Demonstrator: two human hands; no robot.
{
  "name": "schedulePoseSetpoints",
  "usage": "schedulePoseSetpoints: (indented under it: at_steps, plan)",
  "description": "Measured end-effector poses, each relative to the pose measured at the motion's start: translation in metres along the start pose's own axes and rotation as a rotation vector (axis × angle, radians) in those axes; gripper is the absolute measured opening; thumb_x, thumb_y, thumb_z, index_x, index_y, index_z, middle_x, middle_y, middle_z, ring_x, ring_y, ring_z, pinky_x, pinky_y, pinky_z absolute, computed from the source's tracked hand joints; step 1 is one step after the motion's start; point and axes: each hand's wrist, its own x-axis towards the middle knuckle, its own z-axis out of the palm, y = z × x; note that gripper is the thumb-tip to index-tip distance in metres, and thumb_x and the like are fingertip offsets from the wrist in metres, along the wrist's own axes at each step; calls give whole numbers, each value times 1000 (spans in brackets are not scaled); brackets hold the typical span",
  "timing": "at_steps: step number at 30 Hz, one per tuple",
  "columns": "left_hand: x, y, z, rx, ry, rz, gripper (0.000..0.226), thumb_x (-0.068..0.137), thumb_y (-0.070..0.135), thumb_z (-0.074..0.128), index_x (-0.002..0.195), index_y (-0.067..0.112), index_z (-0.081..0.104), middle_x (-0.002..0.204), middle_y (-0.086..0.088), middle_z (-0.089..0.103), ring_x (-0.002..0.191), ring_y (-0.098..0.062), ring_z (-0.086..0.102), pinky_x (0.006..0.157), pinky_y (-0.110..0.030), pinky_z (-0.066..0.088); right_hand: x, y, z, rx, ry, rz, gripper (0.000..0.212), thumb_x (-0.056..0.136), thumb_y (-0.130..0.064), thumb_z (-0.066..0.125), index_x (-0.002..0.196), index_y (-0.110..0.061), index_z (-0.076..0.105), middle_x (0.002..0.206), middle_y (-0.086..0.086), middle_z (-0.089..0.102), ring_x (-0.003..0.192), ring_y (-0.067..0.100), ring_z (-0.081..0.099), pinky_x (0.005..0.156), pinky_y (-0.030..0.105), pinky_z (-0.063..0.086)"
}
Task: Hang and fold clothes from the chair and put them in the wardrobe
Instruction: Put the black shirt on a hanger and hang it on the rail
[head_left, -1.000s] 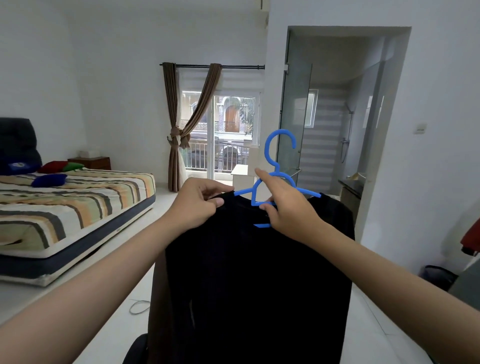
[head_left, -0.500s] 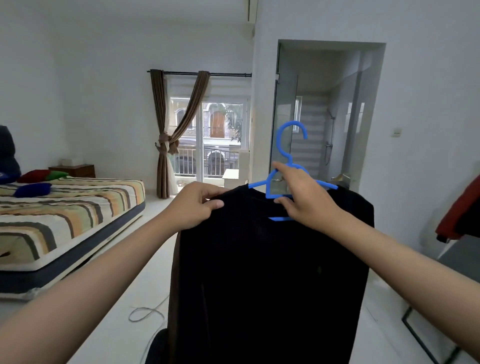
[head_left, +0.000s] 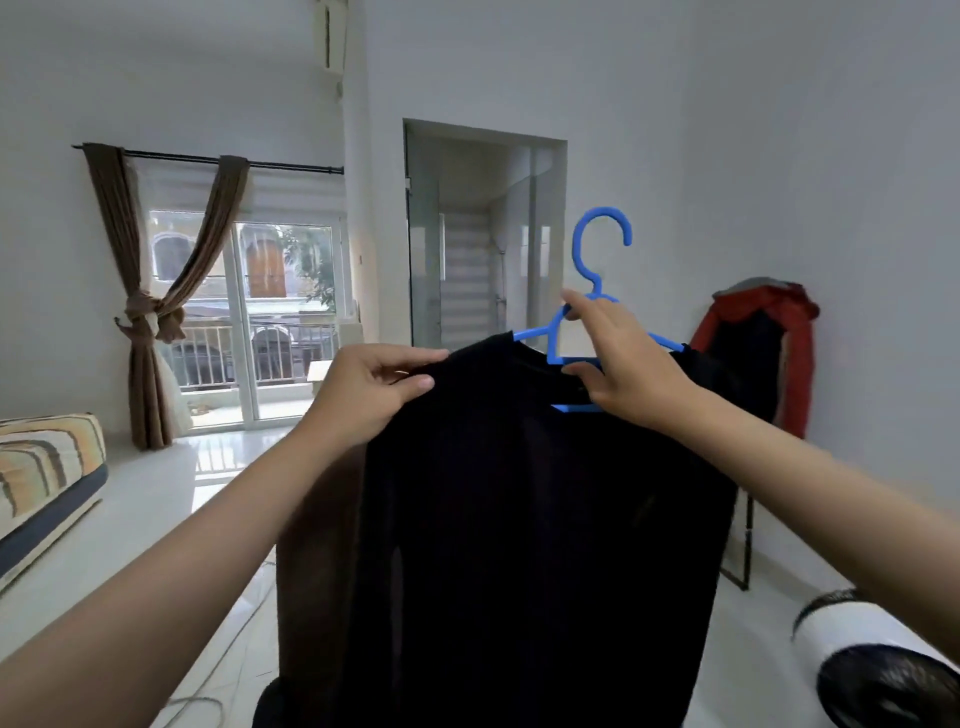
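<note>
A black long garment hangs in front of me on a blue plastic hanger, whose hook points up. My right hand grips the hanger at its neck, just below the hook. My left hand pinches the garment's left shoulder. The cloth covers the lower part of the hanger. Behind it at the right stands a chair draped with red and dark clothes. No wardrobe is in view.
A striped mattress lies at the left edge. Glass balcony doors with brown curtains are at the back left, an open bathroom doorway behind the hanger. A white and black roll lies at bottom right. Cables trail on the floor.
My view has swung to the right: the bed slid to the left edge and the chair with clothes came into view. Both hands keep their grip on the hanger and garment.
</note>
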Motion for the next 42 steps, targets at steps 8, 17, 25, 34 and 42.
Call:
schedulePoseSetpoints:
  at_steps: [8, 17, 25, 34, 42]
  plan:
    - [-10, 65, 79, -58, -207, 134, 20, 74, 3, 75, 76, 23, 73, 73, 15, 72, 73, -4, 67, 72, -11, 50, -100, 12, -117, -277, 19, 145, 72, 85, -10, 65, 145, -6, 26, 138, 13, 44, 127, 31, 40, 94, 48, 47]
    - [-49, 171, 214, -331, -418, 225, 35, 74, -5, 72, 67, 29, 75, 70, 12, 73, 68, -4, 67, 73, -13, 53, -241, -2, -270, -494, 99, 407, 74, 84, 3, 59, 148, -6, 23, 135, 11, 43, 120, 26, 43, 83, 35, 48]
    - [-125, 304, 339, -603, -641, 283, 32, 76, -3, 72, 69, 27, 76, 69, 9, 73, 64, -1, 66, 64, -8, 48, -376, -45, -421, -840, 72, 649, 74, 87, -4, 59, 149, -8, 18, 134, 10, 44, 101, 25, 53, 68, 38, 50]
    - [-195, 431, 439, -786, -785, 345, 33, 76, 1, 74, 68, 33, 74, 72, 9, 73, 59, -9, 63, 64, -19, 52, -462, -82, -555, -933, 91, 912, 75, 86, 1, 59, 149, -14, 22, 134, 6, 48, 88, 11, 47, 77, 26, 45]
    - [-261, 513, 520, -931, -866, 365, 21, 77, 6, 74, 73, 26, 73, 81, 3, 72, 64, -17, 67, 64, -19, 52, -513, -82, -622, -752, 454, 1148, 76, 77, -3, 73, 144, -8, 36, 128, 9, 59, 88, 9, 67, 86, 24, 51]
